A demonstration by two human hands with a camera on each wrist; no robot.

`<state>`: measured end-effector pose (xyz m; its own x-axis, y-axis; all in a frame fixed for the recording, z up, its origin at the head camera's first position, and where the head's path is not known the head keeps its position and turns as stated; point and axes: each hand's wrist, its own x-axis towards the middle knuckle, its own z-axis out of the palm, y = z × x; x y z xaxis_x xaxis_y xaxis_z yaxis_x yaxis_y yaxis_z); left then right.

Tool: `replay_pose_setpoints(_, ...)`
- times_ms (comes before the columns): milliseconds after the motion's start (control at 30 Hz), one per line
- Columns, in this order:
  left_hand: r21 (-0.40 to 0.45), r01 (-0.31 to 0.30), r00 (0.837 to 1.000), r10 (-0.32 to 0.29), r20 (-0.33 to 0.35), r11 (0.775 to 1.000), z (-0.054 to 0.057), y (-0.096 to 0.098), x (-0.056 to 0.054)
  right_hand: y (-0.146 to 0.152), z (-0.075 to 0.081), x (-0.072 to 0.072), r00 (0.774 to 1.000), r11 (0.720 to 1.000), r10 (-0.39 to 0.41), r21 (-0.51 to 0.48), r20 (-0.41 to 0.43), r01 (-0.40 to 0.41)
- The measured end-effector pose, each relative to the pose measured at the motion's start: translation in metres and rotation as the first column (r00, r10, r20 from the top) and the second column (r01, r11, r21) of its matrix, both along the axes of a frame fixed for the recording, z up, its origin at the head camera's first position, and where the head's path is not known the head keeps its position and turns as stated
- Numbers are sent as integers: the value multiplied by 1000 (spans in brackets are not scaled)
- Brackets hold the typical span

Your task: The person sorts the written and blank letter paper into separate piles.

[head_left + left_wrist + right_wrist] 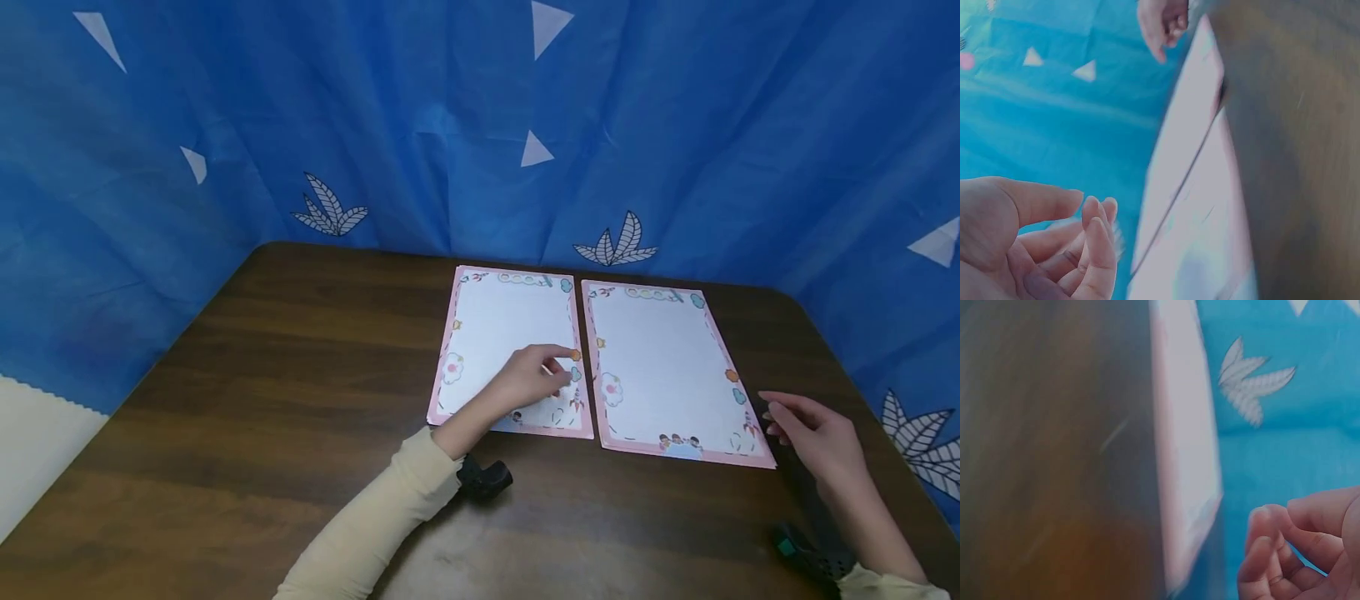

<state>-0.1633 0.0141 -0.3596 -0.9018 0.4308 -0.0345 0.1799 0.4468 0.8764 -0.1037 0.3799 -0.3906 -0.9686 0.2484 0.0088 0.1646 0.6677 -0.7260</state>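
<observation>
Two white sheets of paper with pink printed borders lie side by side, the left sheet (498, 325) and the right sheet (660, 358). Over the lower right part of the left sheet hovers my left hand (532, 375), its index finger reaching toward the sheet's right border. Its fingers are loosely bent with nothing between them, as the left wrist view also shows. My right hand (821, 437) is just off the lower right corner of the right sheet. In the right wrist view its thumb and fingers (1261, 519) are loosely curled around nothing.
A dark brown wooden table (300, 375) bears the sheets. Behind it hangs a blue curtain (375, 100) with white triangles and leaf prints. A narrow strip of table separates the two sheets. Black straps with devices (487, 481) are on both wrists.
</observation>
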Motion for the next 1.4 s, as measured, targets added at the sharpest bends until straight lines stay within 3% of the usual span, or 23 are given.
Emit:
replay_pose_setpoints(133,14,-53,998,54,-34,998,14,-37,-4,-17,21,-2,996,997,78,10,-51,-77)
replay_pose_setpoints(267,40,-148,987,150,-54,988,20,-77,-5,-44,39,-7,973,980,195,-16,-120,-198)
replay_pose_setpoints(333,29,-201,976,203,-74,979,19,-94,-4,-59,45,-11,960,967,248,-18,-133,-253)
replay_pose_setpoints(467,-86,-314,942,299,-151,946,8,-121,-4,-94,48,-21,932,940,338,-6,-132,-342)
replay_pose_setpoints(567,-184,-365,925,332,-185,913,-2,-134,-4,-119,40,-30,914,920,382,-38,-132,-390)
replay_pose_setpoints(700,-252,-365,930,339,-144,896,-12,-141,-5,-149,28,-38,886,886,454,-63,-87,-460)
replay_pose_setpoints(867,-266,-325,946,307,-108,908,-18,-143,-9,-173,19,-40,846,843,532,-78,-30,-533)
replay_pose_setpoints(1000,-244,-326,945,315,-84,913,-19,-142,-10,-180,16,-38,823,818,567,-92,-38,-568)
replay_pose_setpoints(1067,-234,-331,943,326,-64,914,-18,-142,-10,-181,15,-37,820,816,571,-83,-40,-572)
replay_pose_setpoints(1267,-211,-342,937,351,6,916,-18,-141,-9,-182,10,-37,839,838,543,-51,-23,-544)
replay_pose_setpoints(1400,-196,-349,930,365,51,916,-20,-139,-8,-181,10,-35,834,833,551,-35,-17,-552)
